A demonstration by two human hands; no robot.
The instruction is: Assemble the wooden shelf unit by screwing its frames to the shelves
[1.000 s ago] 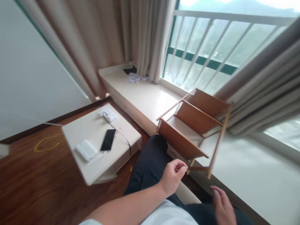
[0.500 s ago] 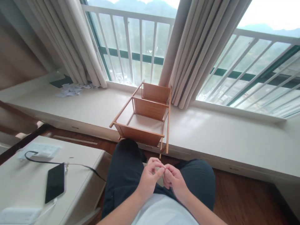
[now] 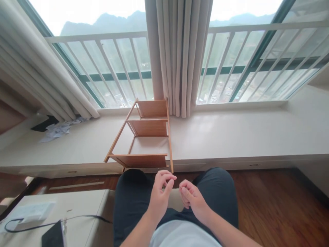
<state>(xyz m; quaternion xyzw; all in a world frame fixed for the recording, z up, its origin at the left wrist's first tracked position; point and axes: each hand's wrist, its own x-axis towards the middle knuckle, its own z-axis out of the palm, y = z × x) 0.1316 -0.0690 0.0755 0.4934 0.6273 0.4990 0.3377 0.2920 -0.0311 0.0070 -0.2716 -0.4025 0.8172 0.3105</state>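
Observation:
My left hand (image 3: 162, 188) is raised over my lap, its fingers loosely curved and the thumb a little apart from them. Nothing shows between those fingers. Close beside it, my right hand (image 3: 192, 196) is closed, thumb pressed against the curled index finger; whatever it pinches, if anything, is too small to make out. A gap separates the two hands. Just ahead of them, a wooden rack (image 3: 141, 160) with several brown panels lies on the white window ledge (image 3: 223, 137), its near end close to my left knee.
On the left, a white cabinet (image 3: 84, 202) bears a dark phone (image 3: 53, 236), a black cable (image 3: 89, 216) and a pale power strip (image 3: 38, 212). Crumpled papers (image 3: 56, 131) lie at the ledge's left end. Grey curtains (image 3: 177, 61) hang before the railed windows. Wooden floor (image 3: 267, 202) shows at right.
My hands, which met at the fingertips, have come apart, the left moving slightly left. The view has turned to the right and levelled, so the rack and cabinet appear further left and lower.

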